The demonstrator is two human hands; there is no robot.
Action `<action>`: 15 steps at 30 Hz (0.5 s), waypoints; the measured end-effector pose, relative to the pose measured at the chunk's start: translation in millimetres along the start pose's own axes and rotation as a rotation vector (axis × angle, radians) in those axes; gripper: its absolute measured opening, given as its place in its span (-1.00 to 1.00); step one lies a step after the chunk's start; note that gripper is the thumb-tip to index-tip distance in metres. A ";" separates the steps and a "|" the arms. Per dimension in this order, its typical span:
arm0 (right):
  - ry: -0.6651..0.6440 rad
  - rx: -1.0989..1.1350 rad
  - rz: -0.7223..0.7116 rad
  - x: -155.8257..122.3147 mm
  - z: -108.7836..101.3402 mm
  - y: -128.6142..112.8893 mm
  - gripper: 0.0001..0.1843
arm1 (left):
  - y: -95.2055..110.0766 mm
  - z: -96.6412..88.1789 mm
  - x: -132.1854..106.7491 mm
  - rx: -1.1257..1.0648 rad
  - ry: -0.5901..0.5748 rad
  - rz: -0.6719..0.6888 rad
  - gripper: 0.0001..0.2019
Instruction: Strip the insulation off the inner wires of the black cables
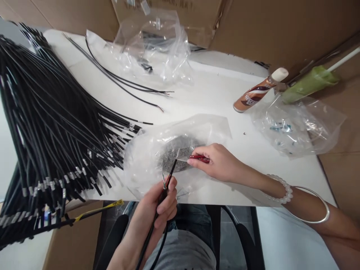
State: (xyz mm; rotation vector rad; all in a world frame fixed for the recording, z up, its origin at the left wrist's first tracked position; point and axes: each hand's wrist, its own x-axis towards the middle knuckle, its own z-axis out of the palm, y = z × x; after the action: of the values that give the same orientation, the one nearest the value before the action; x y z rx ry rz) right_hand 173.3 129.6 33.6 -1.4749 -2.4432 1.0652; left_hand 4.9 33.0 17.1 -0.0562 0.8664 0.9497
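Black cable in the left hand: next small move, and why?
Probably line up the red-handled tool with the dark strand: the right hand holds the tool by the strand's tip, contact unclear, while the left hand grips the black cable, coloured wires exposed.

The white surface [209, 99] is backed by brown cardboard [267, 30], and more cardboard is seen at the right edge and lower left. Below, grey floor [230, 240] is glimpsed beside a curved black chair arm [245, 242]. Soft shadows are cast.
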 end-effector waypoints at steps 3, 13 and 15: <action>-0.009 -0.015 0.011 2.3 0.6 -0.6 -0.65 | -2.8 1.3 4.8 -0.053 0.059 -0.028 -0.59; 0.000 -0.028 -0.055 13.3 -0.2 -4.8 -0.66 | 5.9 17.5 -1.4 -0.130 0.196 -0.032 -0.82; 0.007 -0.029 -0.064 13.1 -1.7 -6.5 -0.66 | 7.6 20.4 -3.6 -0.169 0.221 -0.017 -0.82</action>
State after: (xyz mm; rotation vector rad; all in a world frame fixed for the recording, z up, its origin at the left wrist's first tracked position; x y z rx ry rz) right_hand 162.3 139.2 35.4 -1.3957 -2.4935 1.0151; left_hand 11.0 43.3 35.6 -0.3178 0.9851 1.0115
